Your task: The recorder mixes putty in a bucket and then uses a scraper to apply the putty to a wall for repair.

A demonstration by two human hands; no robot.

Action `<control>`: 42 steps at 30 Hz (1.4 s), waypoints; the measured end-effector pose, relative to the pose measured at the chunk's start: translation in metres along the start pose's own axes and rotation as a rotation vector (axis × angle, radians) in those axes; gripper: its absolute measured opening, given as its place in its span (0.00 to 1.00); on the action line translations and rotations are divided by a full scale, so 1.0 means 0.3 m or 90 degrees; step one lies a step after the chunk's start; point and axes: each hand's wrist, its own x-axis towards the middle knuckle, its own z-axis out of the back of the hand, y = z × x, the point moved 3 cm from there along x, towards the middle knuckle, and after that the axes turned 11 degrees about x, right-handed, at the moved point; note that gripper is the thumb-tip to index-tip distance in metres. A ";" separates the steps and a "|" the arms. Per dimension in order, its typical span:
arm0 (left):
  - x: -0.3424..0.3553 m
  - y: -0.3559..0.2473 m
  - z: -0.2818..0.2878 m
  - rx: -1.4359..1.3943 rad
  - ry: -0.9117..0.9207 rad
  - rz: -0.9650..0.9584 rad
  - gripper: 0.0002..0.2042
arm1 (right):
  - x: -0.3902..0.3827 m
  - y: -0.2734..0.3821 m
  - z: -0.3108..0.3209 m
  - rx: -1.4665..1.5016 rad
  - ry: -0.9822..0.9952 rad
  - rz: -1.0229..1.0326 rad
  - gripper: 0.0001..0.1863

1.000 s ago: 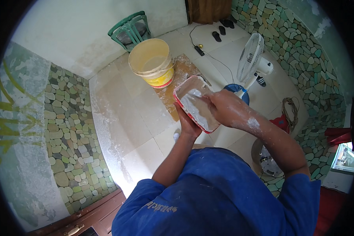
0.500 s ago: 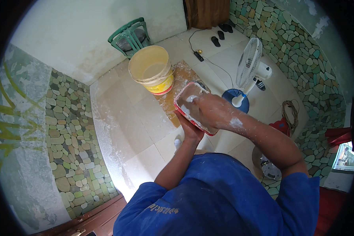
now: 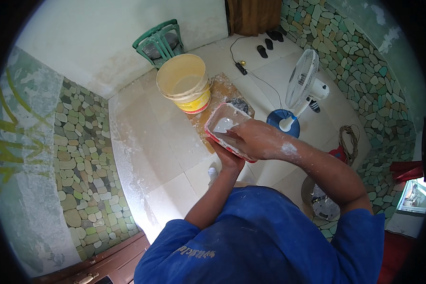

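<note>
A rectangular plastic tub with a red, white-smeared rim (image 3: 208, 128) is held in front of my body, tilted. White wet paste (image 3: 222, 125) lies in its far end. My left hand (image 3: 229, 157) grips the tub from beneath, its fingers wrapped round the near-left side. Reaching in over the right side is my right hand (image 3: 255, 137), its fingers curled down at the edge of the paste. Those fingertips are partly hidden, and I cannot make out what they hold. White smears mark the right wrist.
A yellow-banded bucket (image 3: 191, 102) stands on a stained board (image 3: 217, 85), with a dark bundle (image 3: 239, 104) nearby. Behind is a green plastic chair (image 3: 161, 45). To the right are a white fan (image 3: 303, 80), its cable, sandals (image 3: 262, 51) and a coiled rope (image 3: 349, 142).
My right hand has drawn back slightly toward me and lower inside the tub. The white lump at its fingertips no longer shows, and more of the paste is visible. The left hand keeps its grip.
</note>
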 end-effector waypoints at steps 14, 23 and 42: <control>-0.041 -0.007 -0.029 0.007 -0.040 -0.038 0.40 | -0.020 0.009 0.005 -0.072 -0.015 0.098 0.16; -0.027 -0.005 0.016 -0.005 -0.069 0.036 0.40 | -0.010 0.021 -0.015 -0.019 -0.006 0.117 0.15; -0.054 -0.008 -0.004 0.020 -0.046 -0.065 0.42 | -0.022 0.059 -0.007 -0.017 -0.022 0.059 0.15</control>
